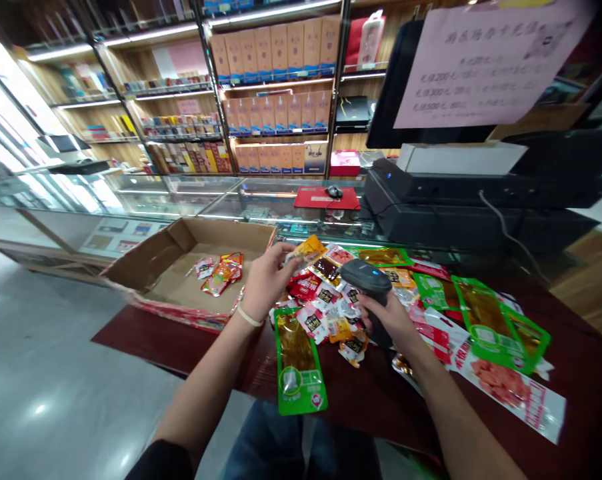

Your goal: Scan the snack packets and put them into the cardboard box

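Note:
Between the fingers of my left hand [269,277] is a small orange snack packet [309,248], raised over a heap of snack packets. My right hand [391,318] wraps round the handle of a black barcode scanner [367,277], its head tilted toward the packets. Beneath both hands lie small red and white packets [313,321]. In front of my left wrist a green snack pouch [299,363] hangs slightly over the counter's near edge. More green pouches [485,320] and a long white meat-snack pack [511,387] lie to the right.
An open cardboard box [171,267] with several packets inside stands on the left. Behind the heap, a red mouse pad [327,197] carries a computer mouse [334,191]. A monitor with a pink paper notice [481,67] rises at the back right. Stocked shelves line the wall.

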Available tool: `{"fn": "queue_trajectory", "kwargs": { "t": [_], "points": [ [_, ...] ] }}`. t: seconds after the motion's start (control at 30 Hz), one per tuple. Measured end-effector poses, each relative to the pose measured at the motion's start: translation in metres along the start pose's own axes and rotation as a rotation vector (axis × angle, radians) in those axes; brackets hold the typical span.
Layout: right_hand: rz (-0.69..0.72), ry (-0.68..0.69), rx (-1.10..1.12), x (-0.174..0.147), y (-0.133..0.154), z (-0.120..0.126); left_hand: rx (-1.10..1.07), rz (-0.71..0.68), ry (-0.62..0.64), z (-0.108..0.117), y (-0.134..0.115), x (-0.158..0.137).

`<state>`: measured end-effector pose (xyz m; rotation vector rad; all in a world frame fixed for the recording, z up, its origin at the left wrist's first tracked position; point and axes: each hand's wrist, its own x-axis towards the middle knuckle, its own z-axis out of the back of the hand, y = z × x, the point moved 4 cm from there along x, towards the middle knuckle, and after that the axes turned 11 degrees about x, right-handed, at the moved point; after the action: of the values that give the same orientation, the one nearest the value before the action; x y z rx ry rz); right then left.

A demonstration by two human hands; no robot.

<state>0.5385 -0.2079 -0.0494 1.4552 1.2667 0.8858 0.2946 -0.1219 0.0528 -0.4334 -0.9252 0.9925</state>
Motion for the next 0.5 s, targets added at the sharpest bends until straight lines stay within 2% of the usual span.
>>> {"fn": "queue_trajectory", "kwargs": {
  "t": [0.1, 0.17, 0.23, 0.37, 0.43, 0.5],
  "points": [
    [-0.052, 0.031, 0.078, 0.000, 0.002, -0.011, 0.340, -0.040, -0.154, 0.064, 0.008, 0.002],
    [-0.058, 0.050, 0.092, 0.000, 0.006, -0.022, 0.506, -0.018, -0.229, 0.094, 0.031, 0.004],
    [-0.055, 0.072, 0.092, 0.000, 0.012, -0.033, 0.592, 0.019, -0.254, 0.113, 0.063, 0.007],
    [-0.053, 0.088, 0.122, 0.002, 0.015, -0.050, 0.486, 0.126, -0.069, 0.116, 0.120, 0.010],
    [-0.054, 0.101, 0.150, 0.002, 0.011, -0.054, 0.398, 0.169, -0.026, 0.111, 0.132, 0.009],
    [-0.058, 0.121, 0.170, 0.002, 0.004, -0.055, 0.353, 0.164, -0.034, 0.107, 0.132, 0.007]
  ]
}}
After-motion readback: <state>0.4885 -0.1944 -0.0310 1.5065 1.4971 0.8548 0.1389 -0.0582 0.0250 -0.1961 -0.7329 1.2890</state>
